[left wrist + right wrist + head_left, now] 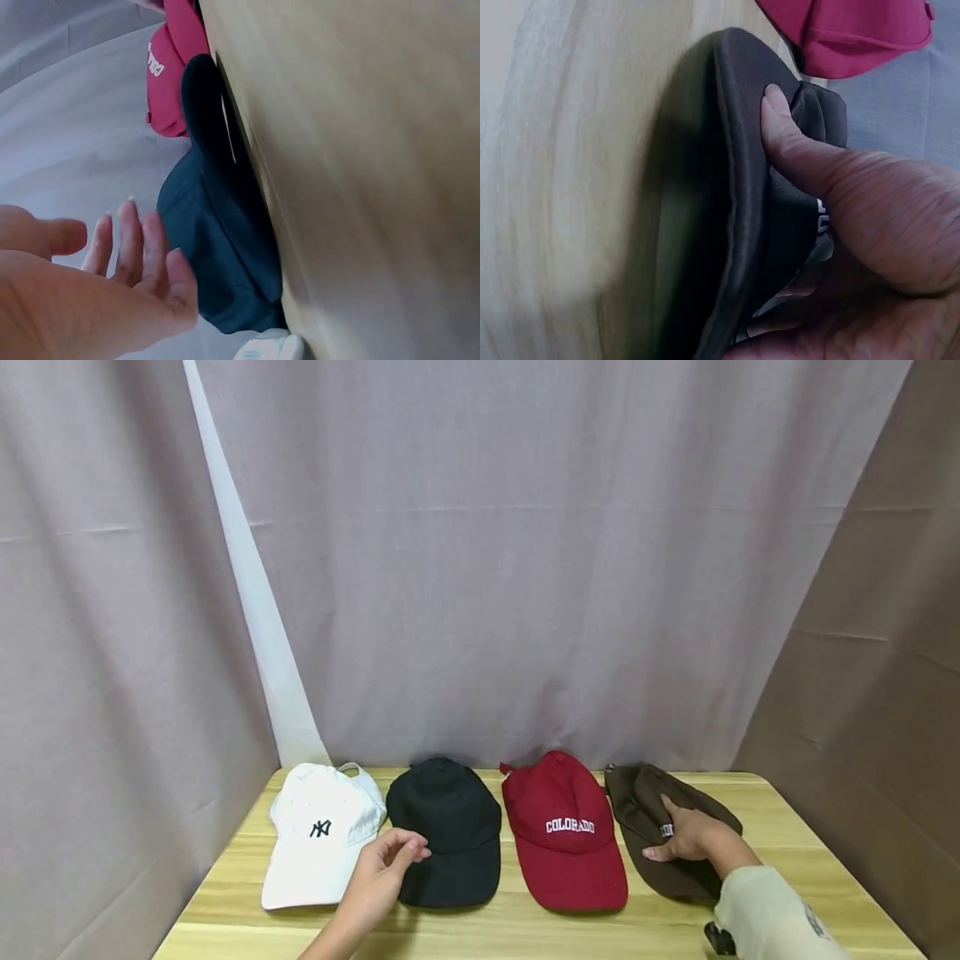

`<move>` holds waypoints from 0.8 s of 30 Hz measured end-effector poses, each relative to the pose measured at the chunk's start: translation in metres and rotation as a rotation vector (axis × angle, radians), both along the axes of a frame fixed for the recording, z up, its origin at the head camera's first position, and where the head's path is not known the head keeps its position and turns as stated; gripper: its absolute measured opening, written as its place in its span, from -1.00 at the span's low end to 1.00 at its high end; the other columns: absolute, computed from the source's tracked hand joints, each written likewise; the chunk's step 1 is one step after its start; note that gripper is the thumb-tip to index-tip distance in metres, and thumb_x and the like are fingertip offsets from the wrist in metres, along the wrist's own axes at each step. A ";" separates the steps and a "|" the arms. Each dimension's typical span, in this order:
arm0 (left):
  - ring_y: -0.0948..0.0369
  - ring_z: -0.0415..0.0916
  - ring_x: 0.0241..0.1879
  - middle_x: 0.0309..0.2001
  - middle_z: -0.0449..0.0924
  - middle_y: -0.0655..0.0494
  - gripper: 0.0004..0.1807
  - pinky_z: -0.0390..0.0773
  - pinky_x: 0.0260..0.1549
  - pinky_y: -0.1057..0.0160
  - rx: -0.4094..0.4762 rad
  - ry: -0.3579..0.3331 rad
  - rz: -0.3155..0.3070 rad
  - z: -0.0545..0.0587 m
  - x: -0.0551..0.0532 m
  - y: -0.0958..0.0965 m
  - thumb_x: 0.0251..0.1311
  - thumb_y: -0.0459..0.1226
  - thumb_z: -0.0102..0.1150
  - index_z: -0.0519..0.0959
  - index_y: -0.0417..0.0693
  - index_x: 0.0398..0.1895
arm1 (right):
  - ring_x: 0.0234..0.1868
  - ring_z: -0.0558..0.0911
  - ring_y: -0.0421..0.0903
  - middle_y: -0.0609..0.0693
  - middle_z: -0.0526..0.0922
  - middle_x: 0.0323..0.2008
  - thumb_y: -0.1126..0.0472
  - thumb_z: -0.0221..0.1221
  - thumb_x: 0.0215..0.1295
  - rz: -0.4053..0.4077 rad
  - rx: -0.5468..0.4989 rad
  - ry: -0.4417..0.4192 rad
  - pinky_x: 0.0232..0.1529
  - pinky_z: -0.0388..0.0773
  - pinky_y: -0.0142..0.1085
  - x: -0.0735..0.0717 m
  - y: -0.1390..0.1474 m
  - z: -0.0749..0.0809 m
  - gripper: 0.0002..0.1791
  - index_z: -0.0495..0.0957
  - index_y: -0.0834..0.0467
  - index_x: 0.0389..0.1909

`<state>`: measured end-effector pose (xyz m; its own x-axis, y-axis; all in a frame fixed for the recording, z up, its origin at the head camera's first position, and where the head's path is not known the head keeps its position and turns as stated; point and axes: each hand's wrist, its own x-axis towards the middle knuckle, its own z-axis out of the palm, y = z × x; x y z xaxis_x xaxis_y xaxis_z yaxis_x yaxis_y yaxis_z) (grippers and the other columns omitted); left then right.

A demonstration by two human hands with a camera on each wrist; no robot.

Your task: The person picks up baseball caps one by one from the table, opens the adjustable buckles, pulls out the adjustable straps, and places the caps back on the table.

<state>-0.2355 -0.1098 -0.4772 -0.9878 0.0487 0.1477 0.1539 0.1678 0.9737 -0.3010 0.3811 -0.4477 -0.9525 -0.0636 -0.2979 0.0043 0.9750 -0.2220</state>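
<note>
At the right end of a row of caps, my right hand (693, 835) grips a dark brown baseball cap (652, 793). Its thumb lies on the brim (742, 97) while the fingers reach over the crown, which is dented and partly hides white lettering. My left hand (386, 864) hovers in front of the black cap (446, 810), fingers loosely bent and holding nothing. In the left wrist view the palm and fingers show beside that black cap (217, 240).
A white cap (318, 802) with a dark NY emblem sits at the left end. Between the black and brown caps lies a red cap (562, 793) lettered COLORADO. All rest on a wooden table (450, 935), with grey curtains (480, 568) behind and at both sides.
</note>
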 end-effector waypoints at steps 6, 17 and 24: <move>0.10 0.75 -0.04 -0.10 0.78 -0.14 -0.81 0.65 0.02 0.43 -0.034 0.010 -0.065 0.005 -0.003 0.006 0.53 -0.31 0.16 0.67 -0.30 -0.05 | 0.44 0.31 0.67 0.72 0.28 0.40 -0.35 0.48 0.14 -0.022 -0.013 0.007 0.40 0.34 0.42 0.001 0.001 0.003 0.44 -0.09 0.53 0.61; 0.04 0.76 -0.02 -0.09 0.78 -0.14 -0.80 0.63 -0.01 0.45 -0.029 -0.004 -0.064 0.005 -0.006 0.011 0.51 -0.30 0.21 0.66 -0.29 -0.02 | 0.44 0.29 0.69 0.76 0.24 0.39 -0.37 0.48 0.14 -0.064 -0.018 0.004 0.38 0.34 0.45 0.004 0.000 0.003 0.48 -0.16 0.56 0.60; 0.06 0.76 -0.05 -0.12 0.79 -0.13 -0.83 0.63 -0.02 0.43 -0.021 -0.008 -0.041 0.004 -0.007 0.013 0.50 -0.33 0.22 0.66 -0.30 -0.04 | 0.43 0.29 0.70 0.79 0.19 0.40 -0.39 0.47 0.13 -0.103 -0.053 0.084 0.37 0.32 0.47 0.011 0.004 -0.002 0.54 -0.21 0.63 0.57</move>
<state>-0.2429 -0.0973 -0.4728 -0.9861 0.0919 0.1384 0.1533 0.1817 0.9713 -0.2896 0.3848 -0.4494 -0.9763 0.0224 -0.2154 0.0831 0.9572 -0.2774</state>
